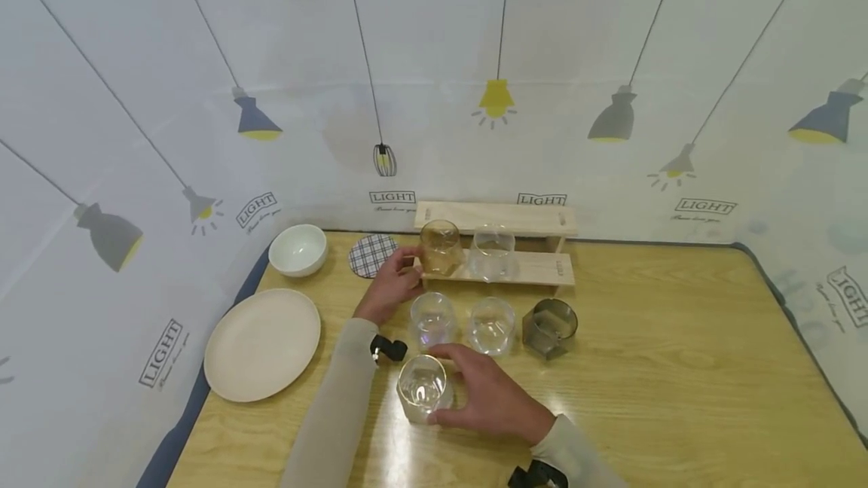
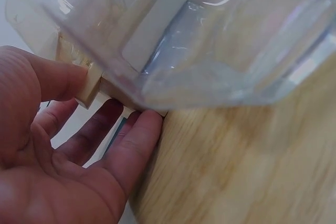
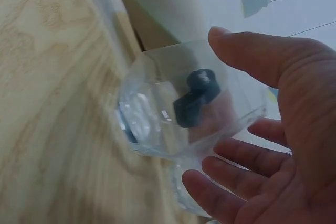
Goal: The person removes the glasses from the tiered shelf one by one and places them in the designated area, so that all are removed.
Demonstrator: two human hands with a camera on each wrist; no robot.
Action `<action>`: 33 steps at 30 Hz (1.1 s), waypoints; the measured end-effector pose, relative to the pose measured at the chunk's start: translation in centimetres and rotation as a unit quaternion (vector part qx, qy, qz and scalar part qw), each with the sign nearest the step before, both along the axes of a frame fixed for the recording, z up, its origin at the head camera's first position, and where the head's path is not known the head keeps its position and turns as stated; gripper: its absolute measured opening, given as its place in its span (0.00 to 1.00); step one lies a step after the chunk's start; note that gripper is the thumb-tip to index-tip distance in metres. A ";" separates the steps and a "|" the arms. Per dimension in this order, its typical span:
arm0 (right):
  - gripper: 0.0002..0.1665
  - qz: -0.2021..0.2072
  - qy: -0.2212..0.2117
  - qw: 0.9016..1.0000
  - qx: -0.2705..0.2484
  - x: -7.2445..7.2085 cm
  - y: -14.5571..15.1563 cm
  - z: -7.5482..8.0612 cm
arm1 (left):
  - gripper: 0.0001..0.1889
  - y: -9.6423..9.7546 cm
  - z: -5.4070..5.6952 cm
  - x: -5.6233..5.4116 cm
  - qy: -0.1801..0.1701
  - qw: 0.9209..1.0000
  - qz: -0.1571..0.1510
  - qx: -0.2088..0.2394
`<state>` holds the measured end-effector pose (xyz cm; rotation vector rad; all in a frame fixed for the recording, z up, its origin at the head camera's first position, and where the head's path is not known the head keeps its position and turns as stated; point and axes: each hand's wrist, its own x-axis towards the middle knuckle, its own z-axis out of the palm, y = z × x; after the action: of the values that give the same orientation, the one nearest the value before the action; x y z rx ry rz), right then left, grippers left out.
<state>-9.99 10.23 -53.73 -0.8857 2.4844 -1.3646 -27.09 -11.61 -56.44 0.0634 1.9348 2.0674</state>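
At the left end of the two-step wooden rack (image 1: 532,268), my left hand (image 1: 393,285) grips the lower shelf. In the left wrist view its thumb (image 2: 63,80) lies on the shelf end, with other fingers beneath. An amber glass (image 1: 441,248) and a clear glass (image 1: 493,253) stand on that shelf. Close to the table's front, my right hand (image 1: 495,398) spreads thumb and fingers around a clear gold-rimmed glass (image 1: 422,390). The right wrist view shows the thumb beside this faceted glass (image 3: 173,98) and loosely bent fingers; firm contact is unclear.
Before the rack stand an iridescent glass (image 1: 432,318), another clear glass (image 1: 493,326) and a smoky grey glass (image 1: 551,328). Leftward are a checked round coaster (image 1: 373,256), a white bowl (image 1: 298,251) and a beige plate (image 1: 263,345). A lamp-printed wall covering (image 1: 434,44) borders the table.
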 end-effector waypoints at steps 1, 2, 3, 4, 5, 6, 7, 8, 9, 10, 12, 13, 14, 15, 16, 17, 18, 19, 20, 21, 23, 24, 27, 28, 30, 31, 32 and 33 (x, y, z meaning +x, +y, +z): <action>0.50 0.001 -0.006 1.000 -0.012 0.0 0.2 0.3 | 0.20 0.0 -0.1 0.0 0.001 1.000 0.000 -0.001; 0.47 0.003 -0.009 1.000 -0.025 0.0 0.3 0.5 | 0.20 0.1 -0.1 0.0 0.001 1.000 -0.002 0.000; 0.45 0.002 -0.010 0.999 -0.037 0.0 0.6 0.8 | 0.20 0.1 -0.2 0.0 0.000 1.000 -0.005 0.000; 0.43 0.002 -0.010 0.999 -0.050 0.0 0.7 1.0 | 0.20 0.2 -0.3 0.0 0.001 1.000 -0.009 0.001; 0.41 0.000 -0.006 0.998 -0.059 0.0 0.9 1.2 | 0.20 0.3 -0.4 0.0 0.000 1.000 -0.013 0.003; 0.38 -0.002 0.000 0.998 -0.068 0.0 1.1 1.5 | 0.20 0.4 -0.4 0.0 0.001 1.000 -0.016 0.003; 0.35 -0.004 0.004 0.997 -0.076 -0.1 1.3 1.7 | 0.20 0.4 -0.5 -0.1 0.001 1.000 -0.019 0.004; 0.33 -0.006 0.015 0.997 -0.080 -0.2 1.5 1.8 | 0.20 0.5 -0.6 -0.1 0.000 1.000 -0.020 0.007; 0.31 -0.011 0.022 0.996 -0.084 -0.3 1.6 2.2 | 0.20 0.5 -0.6 -0.1 -0.001 1.000 -0.019 0.009; 0.29 -0.016 0.030 0.996 -0.087 -0.4 1.7 2.4 | 0.20 0.5 -0.6 -0.1 -0.001 1.000 -0.017 0.010; 0.25 -0.024 0.043 0.994 -0.098 -0.9 2.0 3.1 | 0.20 0.5 -0.6 0.0 0.000 1.000 -0.013 0.013; 0.24 -0.030 0.050 0.993 -0.104 -1.2 2.1 3.4 | 0.21 0.4 -0.6 0.0 -0.001 1.000 -0.011 0.015; 0.22 -0.037 0.060 0.992 -0.109 -1.5 2.2 3.7 | 0.21 0.4 -0.5 0.1 0.000 1.000 -0.010 0.016; 0.22 -0.045 0.067 0.990 -0.116 -1.9 2.3 4.1 | 0.21 0.3 -0.5 0.1 0.002 1.000 -0.009 0.015; 0.21 -0.052 0.077 0.988 -0.123 -2.3 2.4 4.4 | 0.21 0.2 -0.4 0.1 0.003 1.000 -0.008 0.015; 0.21 -0.060 0.086 0.986 -0.132 -2.7 2.6 4.6 | 0.21 0.1 -0.4 0.1 0.003 1.000 -0.007 0.015; 0.21 -0.069 0.094 0.983 -0.139 -3.2 2.7 4.9 | 0.21 0.1 -0.4 0.1 0.004 1.000 -0.006 0.015; 0.21 -0.080 0.103 0.981 -0.144 -3.7 2.9 5.2 | 0.21 0.0 -0.4 0.1 0.004 1.000 -0.007 0.013; 0.21 -0.092 0.112 0.979 -0.147 -4.2 3.0 5.5 | 0.21 0.0 -0.4 0.1 0.004 1.000 -0.007 0.012; 0.21 -0.104 0.119 0.976 -0.149 -4.7 3.2 5.8 | 0.21 -0.1 -0.4 0.1 0.004 1.000 -0.008 0.013; 0.22 -0.129 0.124 0.972 -0.154 -5.6 3.5 6.3 | 0.21 -0.1 -0.3 0.1 0.003 1.000 -0.009 0.013; 0.23 -0.145 0.122 0.970 -0.151 -6.0 3.6 6.6 | 0.21 -0.1 -0.3 0.1 0.003 1.000 -0.009 0.013; 0.28 -0.188 0.114 0.966 -0.136 -7.2 4.1 7.2 | 0.21 -0.1 -0.2 0.1 0.001 1.000 -0.010 0.015; 0.29 -0.203 0.110 0.964 -0.130 -7.6 4.2 7.3 | 0.21 -0.1 -0.2 0.1 0.001 1.000 -0.009 0.014; 0.33 -0.232 0.103 0.961 -0.111 -8.5 4.5 7.4 | 0.21 -0.1 -0.1 0.1 0.002 1.000 -0.007 0.012; 0.35 -0.246 0.101 0.959 -0.101 -9.0 4.6 7.4 | 0.21 -0.1 -0.1 0.0 0.001 1.000 -0.007 0.011; 0.36 -0.259 0.095 0.957 -0.093 -9.4 4.7 7.4 | 0.21 -0.1 -0.1 0.0 0.001 1.000 -0.006 0.009; 0.38 -0.272 0.087 0.955 -0.085 -9.8 4.8 7.3 | 0.21 -0.1 -0.1 0.0 0.000 1.000 -0.006 0.009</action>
<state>-19.81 15.04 -46.38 -0.3614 2.9210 -1.7475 -27.12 -11.73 -56.57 0.0779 1.9123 2.0774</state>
